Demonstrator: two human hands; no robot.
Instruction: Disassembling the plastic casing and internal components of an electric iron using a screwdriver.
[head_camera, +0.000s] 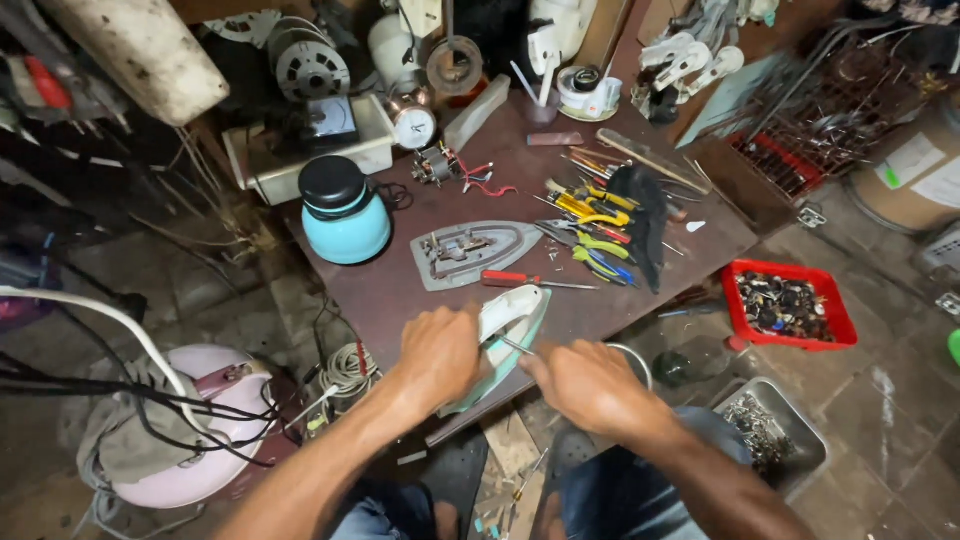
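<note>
Head view: at the near edge of the surface (420, 290), your left hand (437, 355) is clamped on the white-and-green iron housing (515, 325), while your right hand (590, 385) pinches a thin screwdriver (517, 347) into it. Keep the housing pinned flat and the tool in line. The grey soleplate (470, 252) lies just beyond.

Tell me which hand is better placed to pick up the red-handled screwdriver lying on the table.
Probably the left hand. It only steadies the iron body, just below the red-handled screwdriver. The right hand already grips a thin metal tool and sits farther away.
</note>
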